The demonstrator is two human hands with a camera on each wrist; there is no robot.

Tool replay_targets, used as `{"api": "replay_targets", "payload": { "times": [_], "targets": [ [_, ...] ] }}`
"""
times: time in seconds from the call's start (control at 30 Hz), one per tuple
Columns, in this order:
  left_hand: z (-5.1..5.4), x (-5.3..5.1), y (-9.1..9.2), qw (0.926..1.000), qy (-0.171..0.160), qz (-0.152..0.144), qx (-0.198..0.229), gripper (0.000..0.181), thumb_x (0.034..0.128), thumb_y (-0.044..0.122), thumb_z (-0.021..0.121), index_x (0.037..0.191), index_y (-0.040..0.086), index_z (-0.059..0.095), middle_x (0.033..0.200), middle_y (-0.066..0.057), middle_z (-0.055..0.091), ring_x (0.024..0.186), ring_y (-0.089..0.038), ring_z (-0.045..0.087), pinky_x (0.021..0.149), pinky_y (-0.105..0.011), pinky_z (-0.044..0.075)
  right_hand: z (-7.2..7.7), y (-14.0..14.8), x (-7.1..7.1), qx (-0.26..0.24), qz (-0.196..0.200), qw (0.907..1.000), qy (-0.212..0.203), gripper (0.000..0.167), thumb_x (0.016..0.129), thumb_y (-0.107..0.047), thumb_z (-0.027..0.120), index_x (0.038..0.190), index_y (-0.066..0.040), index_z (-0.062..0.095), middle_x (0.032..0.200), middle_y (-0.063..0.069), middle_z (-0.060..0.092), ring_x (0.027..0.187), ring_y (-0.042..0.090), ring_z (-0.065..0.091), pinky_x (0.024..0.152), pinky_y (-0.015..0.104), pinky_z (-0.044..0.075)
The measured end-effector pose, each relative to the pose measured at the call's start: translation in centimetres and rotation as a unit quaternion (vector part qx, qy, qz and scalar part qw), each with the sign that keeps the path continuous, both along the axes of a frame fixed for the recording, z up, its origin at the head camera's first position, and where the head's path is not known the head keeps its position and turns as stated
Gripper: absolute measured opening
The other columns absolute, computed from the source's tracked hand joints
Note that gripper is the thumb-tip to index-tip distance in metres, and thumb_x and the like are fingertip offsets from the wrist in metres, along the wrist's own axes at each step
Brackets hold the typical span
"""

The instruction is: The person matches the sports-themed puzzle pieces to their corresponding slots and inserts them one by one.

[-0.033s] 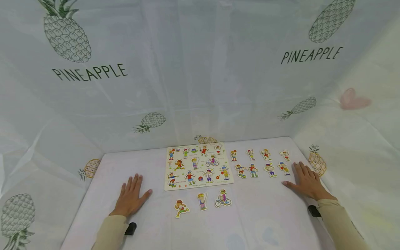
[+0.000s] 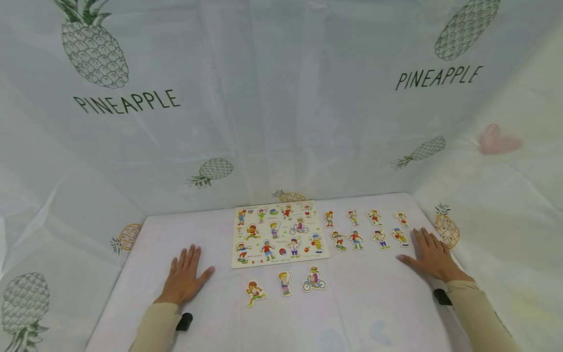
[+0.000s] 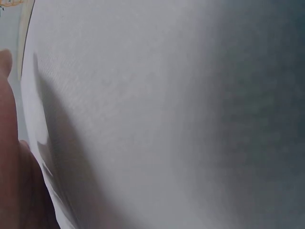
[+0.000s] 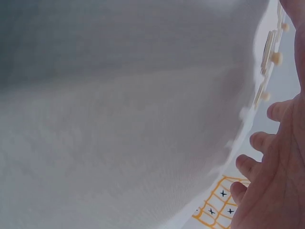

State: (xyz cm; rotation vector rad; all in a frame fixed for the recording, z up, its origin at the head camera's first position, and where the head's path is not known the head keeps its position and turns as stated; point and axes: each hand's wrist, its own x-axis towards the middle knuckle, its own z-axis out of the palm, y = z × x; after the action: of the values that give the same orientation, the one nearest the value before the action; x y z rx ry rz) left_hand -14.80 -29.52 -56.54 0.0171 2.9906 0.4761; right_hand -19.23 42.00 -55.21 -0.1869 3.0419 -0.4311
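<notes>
My left hand (image 2: 182,281) rests palm down on the white tabletop, left of the puzzle board, with fingers straight and thumb spread. My right hand (image 2: 428,256) lies the same way at the right, beside the piece with a blue cap (image 2: 400,236); it holds nothing. The puzzle board (image 2: 281,244) shows printed sports figures. In front of it lie a runner piece (image 2: 254,293), a golfer piece (image 2: 285,283) and a cyclist piece (image 2: 314,280). Several more figure pieces, including a skateboarder (image 2: 338,240), stand in two rows to its right. Round knobs (image 4: 277,58) show on pieces in the right wrist view.
A pale cloth with pineapple prints (image 2: 215,168) forms the back and side walls around the table. The tabletop (image 2: 360,293) stretches between both forearms, and dark wrist straps (image 2: 184,321) show under the beige sleeves (image 2: 156,327).
</notes>
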Motion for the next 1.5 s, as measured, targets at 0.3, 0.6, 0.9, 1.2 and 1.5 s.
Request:
{"api": "replay_targets", "payload": {
  "times": [0.3, 0.6, 0.9, 1.2, 1.5],
  "targets": [
    [-0.3, -0.1, 0.4, 0.9986, 0.040, -0.015, 0.032, 0.098, 0.1025, 0.063, 0.055, 0.163, -0.009, 0.025, 0.170, -0.033, 0.018, 0.157, -0.056, 0.011, 0.126, -0.069, 0.004, -0.1, -0.2, 0.1, -0.007, 0.014, 0.9996, 0.024, 0.108, 0.094, -0.060, 0.071, 0.158, 0.015, 0.025, 0.159, 0.046, 0.023, 0.144, 0.065, 0.022, 0.110, 0.081, 0.019],
    [-0.3, -0.6, 2.6, 0.9974, 0.047, -0.036, 0.041, 0.090, 0.1041, 0.058, 0.056, 0.163, -0.005, 0.029, 0.170, -0.030, 0.023, 0.156, -0.055, 0.018, 0.125, -0.071, 0.013, -0.4, -0.8, -0.4, -0.008, 0.035, 0.9956, 0.087, 0.080, 0.099, -0.045, 0.073, 0.149, 0.009, 0.044, 0.147, 0.038, 0.043, 0.132, 0.059, 0.041, 0.102, 0.076, 0.031],
    [0.3, -0.9, 4.9, 0.9967, 0.040, -0.047, 0.053, 0.084, 0.1039, 0.051, 0.060, 0.161, -0.005, 0.034, 0.170, -0.028, 0.028, 0.156, -0.053, 0.021, 0.126, -0.069, 0.015, 0.0, -2.0, -1.5, 0.009, 0.038, 0.9919, 0.121, 0.050, 0.098, -0.017, 0.076, 0.137, 0.010, 0.059, 0.130, 0.035, 0.060, 0.115, 0.054, 0.058, 0.094, 0.071, 0.043],
    [0.4, -1.4, 6.1, 0.9955, 0.048, -0.055, 0.060, 0.081, 0.1038, 0.047, 0.062, 0.162, -0.002, 0.036, 0.170, -0.026, 0.028, 0.157, -0.051, 0.021, 0.127, -0.067, 0.016, 0.3, -3.0, -2.3, 0.011, 0.022, 0.9891, 0.145, 0.028, 0.091, 0.000, 0.079, 0.116, 0.008, 0.072, 0.113, 0.029, 0.068, 0.101, 0.050, 0.064, 0.084, 0.066, 0.049],
    [-0.4, -1.6, 6.7, 0.9923, 0.086, -0.075, 0.049, 0.072, 0.1033, 0.045, 0.063, 0.157, 0.000, 0.046, 0.166, -0.028, 0.035, 0.152, -0.054, 0.030, 0.122, -0.071, 0.023, 0.2, -3.1, -3.5, -0.003, -0.011, 0.9901, 0.140, 0.014, 0.091, 0.001, 0.078, 0.103, 0.006, 0.073, 0.093, 0.020, 0.067, 0.088, 0.043, 0.063, 0.078, 0.060, 0.049]
  ]
}}
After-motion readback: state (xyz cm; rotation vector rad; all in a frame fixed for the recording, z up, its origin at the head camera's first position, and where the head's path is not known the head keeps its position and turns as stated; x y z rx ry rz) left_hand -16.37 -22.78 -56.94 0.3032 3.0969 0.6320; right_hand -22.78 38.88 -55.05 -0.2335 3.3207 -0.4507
